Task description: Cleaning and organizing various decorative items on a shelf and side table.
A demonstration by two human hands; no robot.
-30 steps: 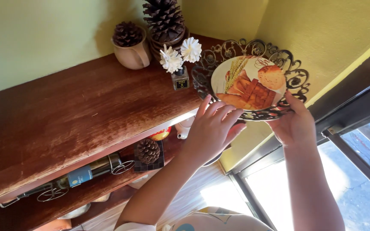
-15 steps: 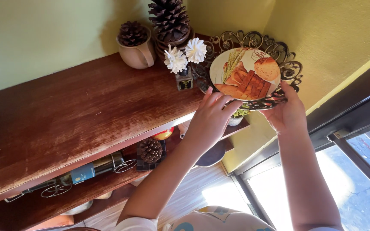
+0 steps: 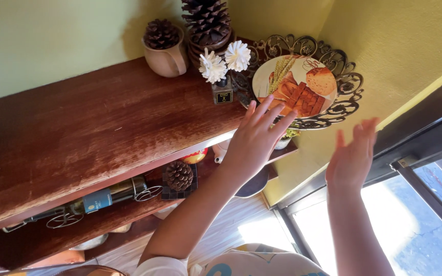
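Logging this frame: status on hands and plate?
Left hand open, fingertips at plate rim. Right hand open, off it. Plate leaning in shelf corner. Flower bottle close beside.

A single head-worn camera is giving the only view. It is looking upward and forward from below the top shelf (image 3: 93, 133), so the shelf's front edge is running diagonally across the picture and the lower shelf (image 3: 129, 209) is showing beneath it. The view is sitting close, within arm's reach of the shelf's right end, where the walls are meeting in a corner. Both forearms are rising from the bottom edge, and the window (image 3: 415, 214) is lying at the lower right. No second view is sharing the scene.
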